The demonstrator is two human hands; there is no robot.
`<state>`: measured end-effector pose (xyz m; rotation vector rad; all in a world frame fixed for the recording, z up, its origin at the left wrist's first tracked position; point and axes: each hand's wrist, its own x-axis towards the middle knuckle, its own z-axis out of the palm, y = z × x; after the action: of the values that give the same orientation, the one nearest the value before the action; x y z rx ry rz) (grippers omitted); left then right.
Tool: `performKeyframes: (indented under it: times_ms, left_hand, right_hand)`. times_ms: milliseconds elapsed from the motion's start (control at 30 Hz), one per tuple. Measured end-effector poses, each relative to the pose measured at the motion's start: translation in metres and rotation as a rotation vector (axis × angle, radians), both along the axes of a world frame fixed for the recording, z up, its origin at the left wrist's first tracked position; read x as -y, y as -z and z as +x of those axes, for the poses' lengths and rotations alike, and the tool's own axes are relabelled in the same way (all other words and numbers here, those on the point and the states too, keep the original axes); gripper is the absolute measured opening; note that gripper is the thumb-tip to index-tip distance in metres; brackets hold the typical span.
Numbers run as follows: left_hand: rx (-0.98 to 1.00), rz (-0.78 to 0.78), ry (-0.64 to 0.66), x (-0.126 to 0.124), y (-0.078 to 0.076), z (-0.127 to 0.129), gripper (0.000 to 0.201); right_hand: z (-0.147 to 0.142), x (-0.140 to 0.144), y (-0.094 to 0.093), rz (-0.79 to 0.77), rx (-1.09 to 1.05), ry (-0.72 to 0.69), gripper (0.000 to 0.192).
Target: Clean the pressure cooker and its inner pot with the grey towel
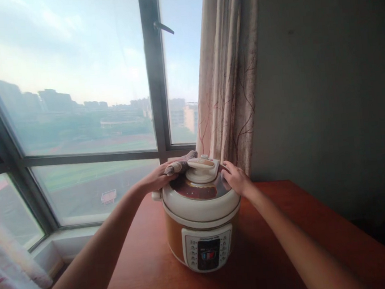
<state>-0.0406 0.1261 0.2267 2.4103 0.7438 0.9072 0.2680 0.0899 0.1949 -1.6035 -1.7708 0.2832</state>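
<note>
A white and orange-brown electric pressure cooker [201, 213] stands upright on the table, its lid on and its control panel [209, 254] facing me. My left hand [161, 176] presses a grey cloth [182, 163] against the left side of the lid, its fingers partly hidden by the cloth. At the right end of the white lid handle [201, 168], my right hand [234, 175] has its fingers curled in. Its fingertips touch the handle's edge, though the exact grip is partly hidden. The lid top is dark and shiny with reddish-brown reflections.
The reddish-brown wooden table [270, 227] extends right of the cooker. Behind it a patterned curtain [223, 79] hangs beside a large window [84, 104]. Another curtain [8, 268] is at lower left. A dark grey wall [322, 83] is on the right.
</note>
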Motion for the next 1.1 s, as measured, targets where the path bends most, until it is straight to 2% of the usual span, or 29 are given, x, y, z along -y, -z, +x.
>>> performKeyframes:
  times_ms: [233, 400, 667, 800, 1000, 1100]
  left_hand:
    - [-0.004, 0.143, 0.070, 0.041, -0.008, 0.003, 0.055]
    - [-0.064, 0.273, -0.046, 0.069, -0.004, 0.007, 0.047]
    - [-0.077, 0.295, -0.162, 0.113, 0.014, 0.008, 0.045]
    - [-0.023, 0.292, -0.232, 0.108, 0.018, 0.014, 0.052]
    - [0.163, 0.197, -0.164, 0.076, 0.010, 0.016, 0.044]
    - [0.165, 0.109, -0.258, 0.064, 0.006, 0.014, 0.045]
  right_hand:
    - [-0.001, -0.003, 0.002, 0.009, 0.001, 0.005, 0.051]
    - [0.000, -0.006, 0.005, 0.018, 0.000, 0.004, 0.052]
    - [0.001, -0.007, 0.004, 0.016, 0.006, -0.006, 0.050]
    - [0.001, -0.007, 0.003, 0.015, 0.005, -0.023, 0.049]
    - [0.002, -0.008, 0.005, 0.024, 0.008, -0.031, 0.050]
    - [0.002, -0.009, 0.006, 0.029, 0.008, -0.028, 0.050]
